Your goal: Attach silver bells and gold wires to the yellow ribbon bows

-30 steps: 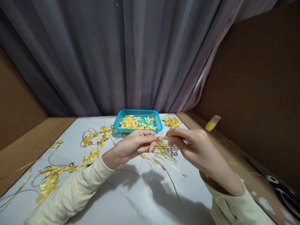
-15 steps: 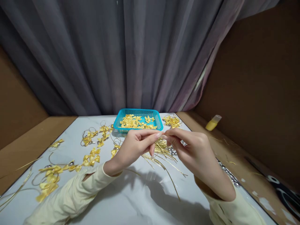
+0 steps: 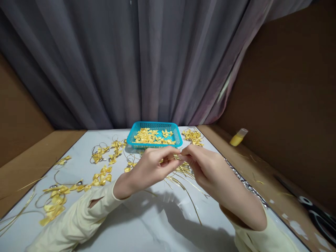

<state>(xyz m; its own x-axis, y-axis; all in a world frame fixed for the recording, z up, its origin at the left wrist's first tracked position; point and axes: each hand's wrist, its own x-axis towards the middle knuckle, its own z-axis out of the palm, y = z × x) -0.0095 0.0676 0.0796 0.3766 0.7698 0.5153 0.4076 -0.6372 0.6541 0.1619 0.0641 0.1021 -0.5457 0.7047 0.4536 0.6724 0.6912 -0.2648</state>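
Over the middle of the white table, my left hand [image 3: 151,166] and my right hand [image 3: 204,162] meet, their fingertips touching in a pinch. What they pinch is too small and covered to make out. Below them lies a bundle of gold cords [image 3: 181,175], partly hidden by the hands. Just beyond stands a blue plastic basket [image 3: 131,138] holding yellow ribbon bows [image 3: 147,134]. To the left, more yellow bows [image 3: 101,176] are spread about, some joined to gold cord loops and small silver bells [image 3: 79,183].
A pile of yellow bows with loops [image 3: 193,135] sits right of the basket. A silver chain [image 3: 246,185] runs along the table's right edge. Beyond it lie a small yellow bottle [image 3: 238,138], black scissors [image 3: 320,217] and paper scraps [image 3: 298,228]. A grey curtain [image 3: 147,63] hangs behind.
My right hand has rolled over, its fingers now bent downward. My left fingers have curled into a rounder pinch. The things on the table have stayed in place.
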